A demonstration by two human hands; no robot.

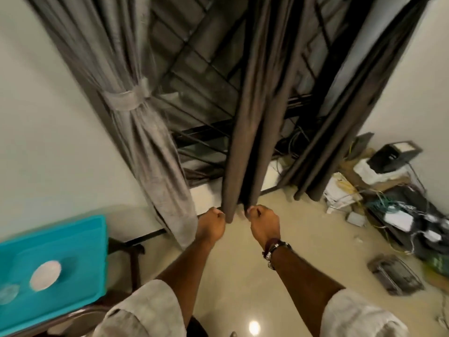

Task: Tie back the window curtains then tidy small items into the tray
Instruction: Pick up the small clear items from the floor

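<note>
At centre frame, dark brown curtain (245, 132): hanging in long folds from the top edge down to the two hands, lower hem gathered between them.
Left hand (211, 226): fingers curled tight on the left edge of the brown hem, thumb on top.
Right hand (264, 226): fingers clamped on the right edge of the same hem; beaded bracelet (275, 250) on the wrist.
Upper left, grey sheer curtain (136, 76): bunched and cinched by a pale fabric tie-back band (128, 99), lower part flaring down toward the floor.
Behind the curtains, dark barred window (201, 76): grille bars visible between the grey and brown panels.
Right of centre, second dark brown panel (352, 122): hanging loose, hem near the floor.
Lower left, turquoise plastic tray (80, 244): on a dark wooden stand, holding a white round disc (45, 274); well apart from both hands.
Right side, cable and box clutter (388, 203): heaped on the beige floor (238, 276) against the wall; details blurred.
Bottom edge, pale rolled sleeves (145, 310): on both forearms.
</note>
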